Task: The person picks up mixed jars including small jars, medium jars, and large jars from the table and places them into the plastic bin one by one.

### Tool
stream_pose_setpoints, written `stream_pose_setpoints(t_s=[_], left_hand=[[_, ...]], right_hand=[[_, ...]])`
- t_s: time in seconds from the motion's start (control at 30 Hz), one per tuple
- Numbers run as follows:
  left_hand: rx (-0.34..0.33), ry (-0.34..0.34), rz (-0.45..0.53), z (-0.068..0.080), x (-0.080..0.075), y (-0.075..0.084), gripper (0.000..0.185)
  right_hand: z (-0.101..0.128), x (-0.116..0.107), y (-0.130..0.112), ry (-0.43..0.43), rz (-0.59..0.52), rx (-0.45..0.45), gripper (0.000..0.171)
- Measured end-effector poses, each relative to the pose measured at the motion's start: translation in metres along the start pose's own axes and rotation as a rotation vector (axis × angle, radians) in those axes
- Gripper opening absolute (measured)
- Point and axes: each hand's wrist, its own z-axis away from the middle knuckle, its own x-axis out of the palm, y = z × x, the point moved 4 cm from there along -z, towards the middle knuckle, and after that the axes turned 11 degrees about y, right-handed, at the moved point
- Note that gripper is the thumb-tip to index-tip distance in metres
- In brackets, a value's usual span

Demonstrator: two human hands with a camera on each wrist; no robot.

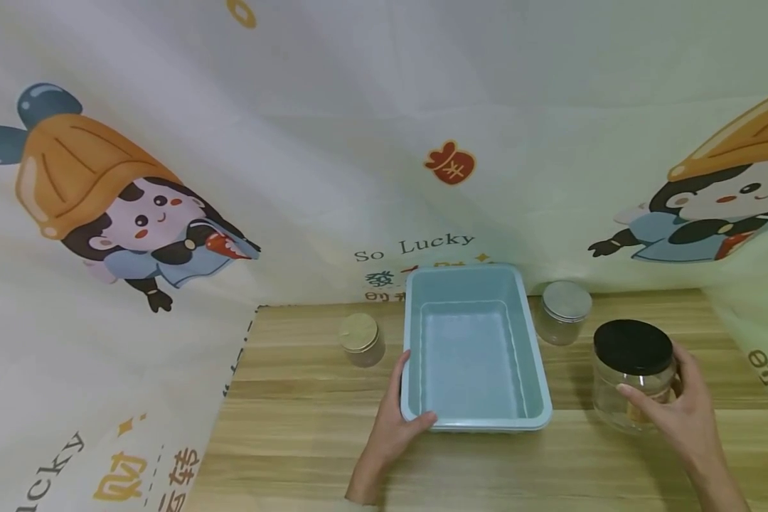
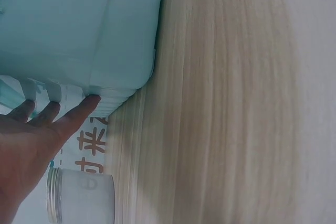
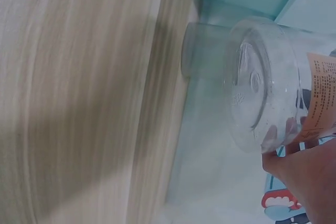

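Observation:
A light blue plastic tray [image 1: 473, 355] with nothing in it sits mid-table. My left hand [image 1: 404, 421] holds its near-left corner, thumb over the rim and fingers [image 2: 79, 109] straight against the outer wall of the tray [image 2: 79, 30]. To the tray's right stands a clear glass jar with a black lid [image 1: 633, 348]. My right hand [image 1: 662, 402] wraps round that jar from the right, its thumb across the front. The right wrist view shows the clear jar's [image 3: 257, 82] base and an orange label, with fingertips [image 3: 273, 136] pressed on the glass.
A small jar with a tan lid [image 1: 361, 338] stands left of the tray, and a silver-lidded jar [image 1: 564, 310] at its back right. A printed cartoon curtain [image 1: 166, 213] hangs behind and along the left of the wooden table [image 1: 307, 427].

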Motion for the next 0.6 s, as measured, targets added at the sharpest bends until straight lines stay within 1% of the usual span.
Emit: stream_pose_setpoints(t_s=[0.13, 0.27, 0.43, 0.6], left_hand=[[0.009, -0.005, -0.004, 0.0, 0.0, -0.001, 0.104], [0.012, -0.01, -0.001, 0.0, 0.0, -0.003, 0.103], [0.001, -0.013, 0.017, 0.0, 0.0, -0.003, 0.103], [-0.02, -0.007, 0.034, 0.001, 0.0, -0.003, 0.102]], right_hand=[[-0.001, 0.001, -0.002, -0.024, 0.029, -0.023, 0.089], [-0.003, 0.005, -0.006, -0.051, 0.061, -0.043, 0.091], [-0.006, 0.012, -0.016, -0.085, 0.035, -0.097, 0.096], [-0.007, 0.018, -0.023, -0.126, 0.022, -0.116, 0.096]])
